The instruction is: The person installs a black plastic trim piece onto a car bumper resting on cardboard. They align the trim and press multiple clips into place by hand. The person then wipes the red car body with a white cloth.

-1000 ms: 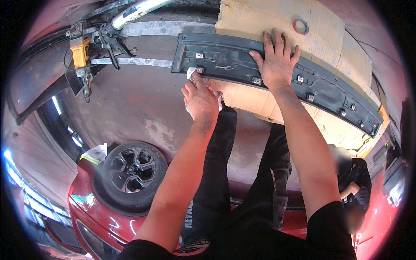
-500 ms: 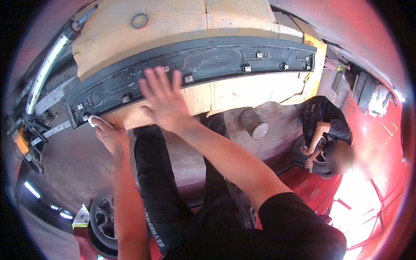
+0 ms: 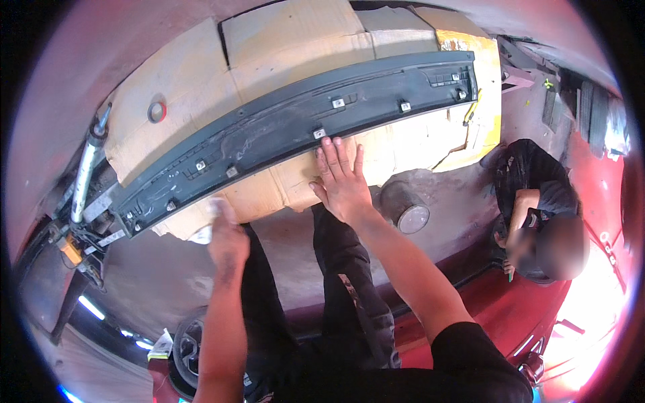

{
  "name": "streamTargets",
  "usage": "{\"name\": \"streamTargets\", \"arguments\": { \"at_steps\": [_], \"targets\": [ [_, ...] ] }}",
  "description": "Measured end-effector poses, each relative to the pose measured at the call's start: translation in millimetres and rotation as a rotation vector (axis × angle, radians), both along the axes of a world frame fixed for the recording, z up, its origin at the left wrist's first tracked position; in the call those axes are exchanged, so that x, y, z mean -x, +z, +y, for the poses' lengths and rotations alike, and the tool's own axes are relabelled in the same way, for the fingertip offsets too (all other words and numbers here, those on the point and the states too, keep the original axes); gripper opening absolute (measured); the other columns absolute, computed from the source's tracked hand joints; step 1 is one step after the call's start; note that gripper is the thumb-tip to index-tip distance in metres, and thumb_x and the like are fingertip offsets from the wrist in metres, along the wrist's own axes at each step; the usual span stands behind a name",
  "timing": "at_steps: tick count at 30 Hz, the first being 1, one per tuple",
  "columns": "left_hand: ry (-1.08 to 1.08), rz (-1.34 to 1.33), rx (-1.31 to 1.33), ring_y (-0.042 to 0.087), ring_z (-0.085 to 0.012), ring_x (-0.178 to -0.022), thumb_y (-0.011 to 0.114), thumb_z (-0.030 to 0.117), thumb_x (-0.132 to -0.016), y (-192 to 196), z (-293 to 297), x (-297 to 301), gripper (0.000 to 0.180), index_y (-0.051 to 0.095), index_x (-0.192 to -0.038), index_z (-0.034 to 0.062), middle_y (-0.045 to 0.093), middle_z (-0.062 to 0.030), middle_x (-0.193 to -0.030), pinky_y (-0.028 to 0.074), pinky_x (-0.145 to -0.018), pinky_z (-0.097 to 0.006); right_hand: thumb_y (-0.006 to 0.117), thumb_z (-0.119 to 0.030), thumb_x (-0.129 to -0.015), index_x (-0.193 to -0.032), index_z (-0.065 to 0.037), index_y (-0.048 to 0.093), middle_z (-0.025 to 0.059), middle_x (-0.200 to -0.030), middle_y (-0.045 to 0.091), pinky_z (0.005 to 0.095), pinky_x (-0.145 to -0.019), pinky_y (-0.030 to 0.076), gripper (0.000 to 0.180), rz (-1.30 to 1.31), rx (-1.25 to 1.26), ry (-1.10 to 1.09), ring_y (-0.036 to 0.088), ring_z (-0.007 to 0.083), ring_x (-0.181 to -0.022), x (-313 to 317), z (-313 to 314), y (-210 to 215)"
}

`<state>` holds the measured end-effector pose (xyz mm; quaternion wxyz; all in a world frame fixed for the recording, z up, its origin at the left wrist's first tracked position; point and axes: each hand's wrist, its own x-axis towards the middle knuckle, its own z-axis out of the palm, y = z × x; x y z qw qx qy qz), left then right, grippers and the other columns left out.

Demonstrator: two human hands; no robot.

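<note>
A long dark plastic panel (image 3: 269,138) with several small metal clips lies across cardboard (image 3: 269,64), looking like a car trim piece. My right hand (image 3: 344,185) rests with fingers spread, its fingertips at the panel's near edge beside a clip. My left hand (image 3: 228,238), slightly blurred, is closed round a white cloth (image 3: 201,235), just off the panel's near edge at its left part. Part of the cloth is hidden by the hand.
A tape roll (image 3: 150,112) lies on the cardboard behind the panel. At left stands a long pale tube (image 3: 85,174). A round metal can (image 3: 412,219) stands on the floor. Another person (image 3: 527,168) crouches at right beside a red car (image 3: 484,302). A yellow cutter (image 3: 472,111) lies near the panel's right end.
My right hand has moved right along the panel to its near edge. The left hand with the cloth has come away from the panel's left end, rightward and nearer me. The view has shifted.
</note>
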<state>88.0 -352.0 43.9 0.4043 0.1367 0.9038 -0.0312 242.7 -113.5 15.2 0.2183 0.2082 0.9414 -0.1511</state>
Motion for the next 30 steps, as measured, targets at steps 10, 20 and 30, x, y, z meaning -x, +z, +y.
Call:
{"name": "streamTargets", "arguments": {
  "at_steps": [10, 20, 30],
  "targets": [
    [-0.045, -0.415, -0.847, 0.045, -0.0400, -0.136, 0.072, 0.021, -0.091, 83, 179, -110, 0.059, 0.047, -0.142, 0.0041, 0.043, -0.0237, -0.146, 0.039, -0.110, -0.045, 0.051, -0.028, -0.101, -0.119, -0.005, 0.063, 0.0079, -0.109, 0.067, 0.0307, -0.084, 0.053, 0.031, 0.651, 1.678, -1.873, 0.064, 0.0162, -0.095, -66, -23, 46],
    [-0.863, 0.196, -0.968, 0.051, -0.0423, -0.119, 0.064, 0.009, -0.085, 10, 391, -23, 0.052, 0.053, -0.136, 0.0012, 0.049, -0.0253, -0.132, 0.048, -0.097, -0.048, 0.054, -0.045, -0.100, -0.153, -0.010, 0.039, 0.0193, -0.161, 0.027, 0.0593, -0.118, 0.022, 0.065, 0.415, -0.146, -0.727, 0.023, 0.0409, -0.149, -52, 204, 18],
    [-1.286, 0.242, -0.469, 0.059, -0.0298, -0.107, 0.061, 0.017, -0.085, -32, 344, -35, 0.018, 0.069, -0.098, 0.0074, 0.060, -0.0105, -0.108, 0.057, -0.077, -0.039, 0.042, -0.052, -0.100, -0.160, -0.018, 0.024, 0.0136, -0.168, 0.008, 0.0681, -0.118, 0.006, 0.072, 0.219, -0.224, -0.620, 0.003, 0.0367, -0.155, -80, 229, -48]
  ]
}}
